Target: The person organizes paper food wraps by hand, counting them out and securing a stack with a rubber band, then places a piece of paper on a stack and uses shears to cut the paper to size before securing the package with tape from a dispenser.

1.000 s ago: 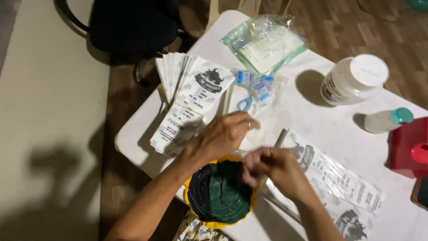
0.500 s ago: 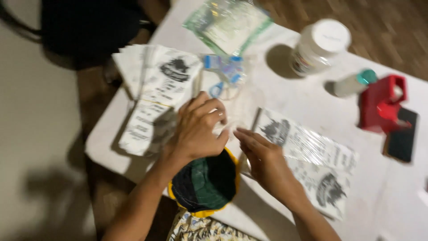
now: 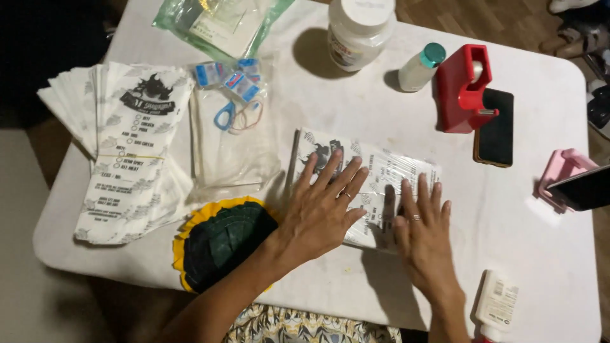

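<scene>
Hands are what I watch: my left hand (image 3: pixel 321 206) and right hand (image 3: pixel 422 232) both lie flat, fingers spread, gripping nothing, pressing the printed plastic packet (image 3: pixel 372 174) near the table's (image 3: pixel 546 267) front edge. I judge uneven pressure could slide or crease it, perhaps nudging the dark round yellow-rimmed stack (image 3: pixel 219 244) off that edge.

Probably a home: white folding table (image 3: pixel 546 108) on wooden floor (image 3: pixel 495 19).

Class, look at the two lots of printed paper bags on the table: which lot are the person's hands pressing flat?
The printed bags at the table's middle: the left hand and right hand lie flat on them. The fanned stack at the left edge lies untouched.
</scene>
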